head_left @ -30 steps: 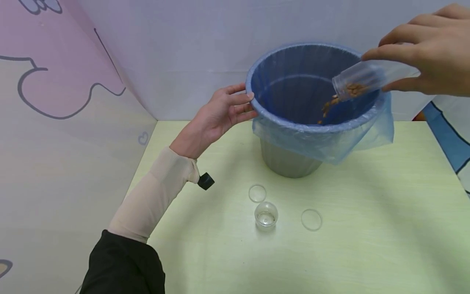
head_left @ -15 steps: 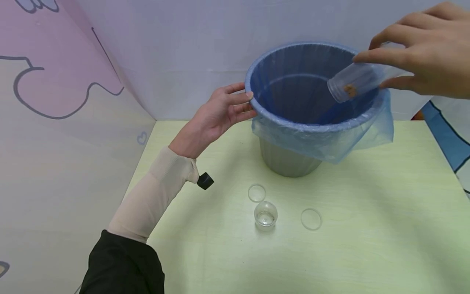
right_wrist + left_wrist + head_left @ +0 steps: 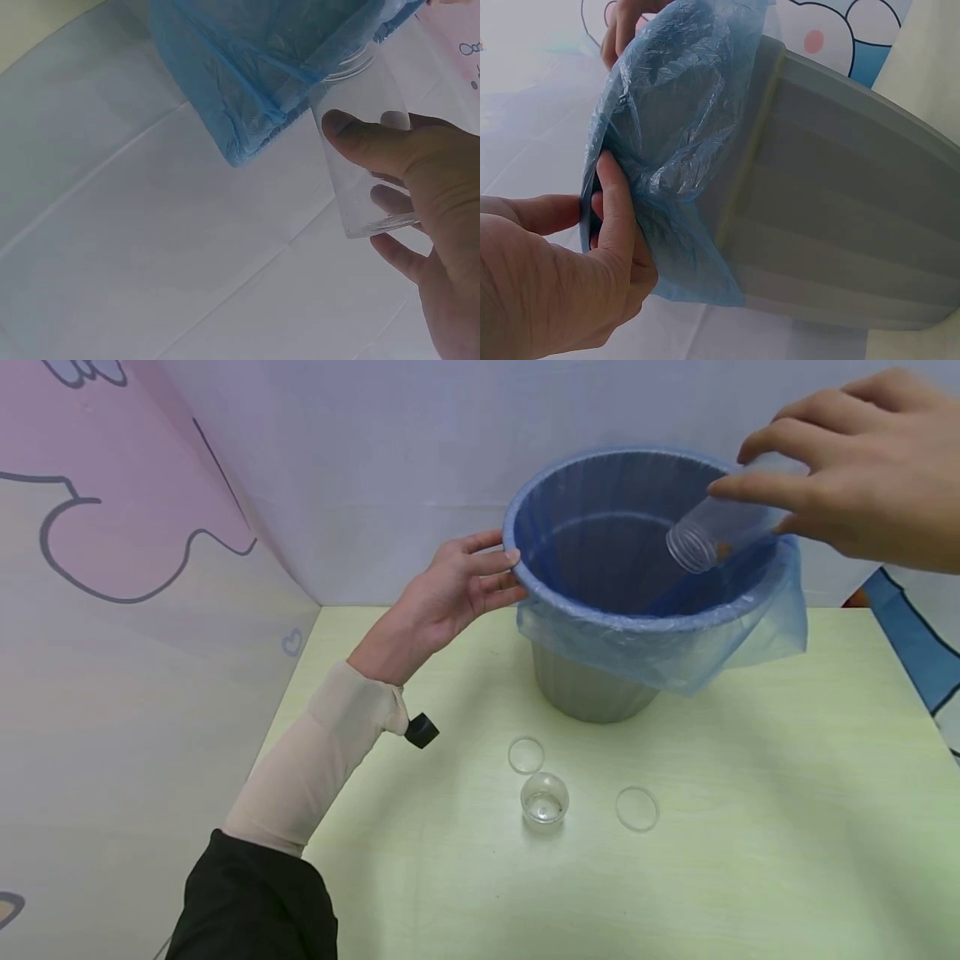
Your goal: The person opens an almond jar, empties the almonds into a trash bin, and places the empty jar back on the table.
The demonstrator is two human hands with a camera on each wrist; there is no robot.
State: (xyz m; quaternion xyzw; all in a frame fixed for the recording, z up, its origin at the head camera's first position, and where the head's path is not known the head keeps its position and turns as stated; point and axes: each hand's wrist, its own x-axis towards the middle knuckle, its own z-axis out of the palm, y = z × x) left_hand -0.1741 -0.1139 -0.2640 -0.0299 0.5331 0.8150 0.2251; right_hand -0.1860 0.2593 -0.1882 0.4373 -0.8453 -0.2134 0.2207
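Observation:
A grey trash bin [image 3: 596,685] lined with a blue plastic bag [image 3: 637,652] stands upright on the table. My left hand [image 3: 450,597] pinches the bin's left rim; in the left wrist view the thumb and fingers of that hand [image 3: 562,277] lie on either side of the bag-covered edge. Over the right side of the opening, my right hand [image 3: 877,477] grips a clear plastic jar [image 3: 701,531], tilted mouth down. A small brown patch shows near the jar's mouth in the head view. The right wrist view shows the jar [image 3: 352,157] looking nearly bare inside. The bin's bottom is hidden.
A small clear cup [image 3: 544,800] stands on the pale table [image 3: 450,877] in front of the bin. Two clear round lids [image 3: 527,755] lie near it, one behind and one to the right. Printed wall panels [image 3: 135,693] close in the back and left.
Brown pieces were pouring from the jar into the bin; hardly any show in it now. The right hand has shifted left and tipped the jar more steeply. The left hand stays put.

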